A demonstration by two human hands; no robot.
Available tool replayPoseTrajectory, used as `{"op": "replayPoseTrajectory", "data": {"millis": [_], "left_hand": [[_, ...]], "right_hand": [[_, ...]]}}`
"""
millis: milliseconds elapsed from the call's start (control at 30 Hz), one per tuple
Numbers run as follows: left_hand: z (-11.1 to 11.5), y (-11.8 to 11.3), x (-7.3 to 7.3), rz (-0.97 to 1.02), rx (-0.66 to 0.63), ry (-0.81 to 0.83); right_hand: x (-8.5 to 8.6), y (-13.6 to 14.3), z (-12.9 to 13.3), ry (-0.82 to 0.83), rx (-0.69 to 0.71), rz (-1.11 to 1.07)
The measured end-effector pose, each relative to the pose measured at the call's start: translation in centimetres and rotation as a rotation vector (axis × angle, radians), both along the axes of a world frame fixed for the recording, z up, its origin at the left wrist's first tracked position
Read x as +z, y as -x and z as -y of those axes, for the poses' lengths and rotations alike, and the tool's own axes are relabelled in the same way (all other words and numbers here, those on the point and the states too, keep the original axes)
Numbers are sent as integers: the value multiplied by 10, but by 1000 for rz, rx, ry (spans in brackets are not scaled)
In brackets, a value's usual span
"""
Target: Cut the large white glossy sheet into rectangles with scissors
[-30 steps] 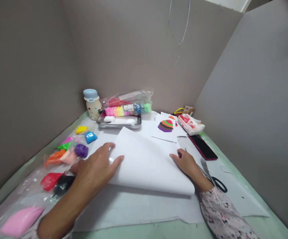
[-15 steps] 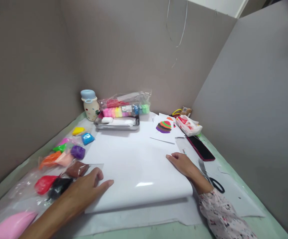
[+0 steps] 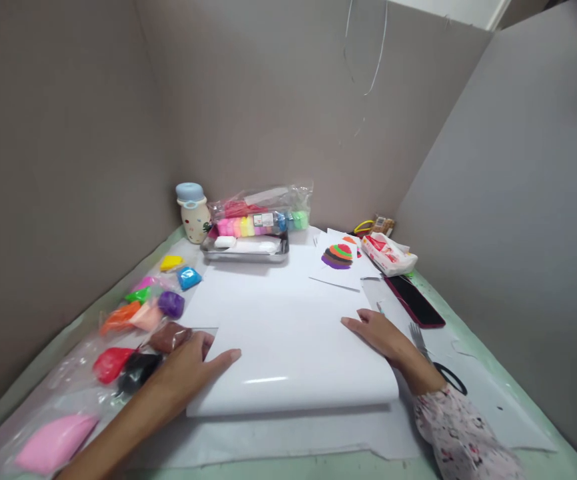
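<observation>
On the green tabletop (image 3: 288,467), mid-front, lies the white sheet (image 3: 293,340), near side curved over with a glossy streak; its far end blends into the white paper around it, so the limit is hard to make out. Left hand (image 3: 193,370) at the sheet's left edge, thumb over the surface, other fingers curled and partly hidden — can't tell if it grips or just rests; its forearm is cut off by the frame bottom. Right hand (image 3: 383,337) at the right edge, thumb and a finger showing, the others hidden; can't tell whether it grasps either; its floral sleeve (image 3: 463,433) runs out of frame.

Left hand partly covers a brown packet (image 3: 168,338); a black packet (image 3: 138,372) sits near that wrist, one side hidden; a pink packet (image 3: 56,443) lies at lower left, clear wrapping hard to trace. Behind the right wrist: a fork (image 3: 417,339), lower handle unclear, by a black loop (image 3: 452,379); a thin item past the right fingers is too small to name. Tray (image 3: 246,255) at the back, contents partly covered by a clear bag (image 3: 258,223); striped drawing (image 3: 337,257) overlaps another — that one's mostly hidden.
</observation>
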State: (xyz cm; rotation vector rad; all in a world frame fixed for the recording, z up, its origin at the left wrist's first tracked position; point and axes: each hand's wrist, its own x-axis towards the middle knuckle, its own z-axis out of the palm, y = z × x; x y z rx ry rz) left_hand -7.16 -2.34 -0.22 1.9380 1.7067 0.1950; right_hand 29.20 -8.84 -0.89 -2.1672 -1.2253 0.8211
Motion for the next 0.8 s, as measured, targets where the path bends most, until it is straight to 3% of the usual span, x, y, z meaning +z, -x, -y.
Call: {"op": "replayPoseTrajectory", "data": {"millis": [133, 267, 367, 467, 633, 800], "left_hand": [[12, 0, 2, 29, -31, 99], [22, -3, 12, -101, -121, 91], [10, -9, 25, -218, -113, -18], [-19, -19, 32, -204, -35, -94], [-66, -40, 17, -103, 3, -72], [-74, -44, -1, -107, -77, -164]], "right_hand": [[0, -2, 1, 23, 72, 210], [-2, -4, 3, 62, 114, 310], [-2, -2, 3, 88, 125, 356], [0, 1, 1, 107, 132, 392], [3, 4, 3, 112, 166, 426], [4, 9, 8, 102, 188, 436]]}}
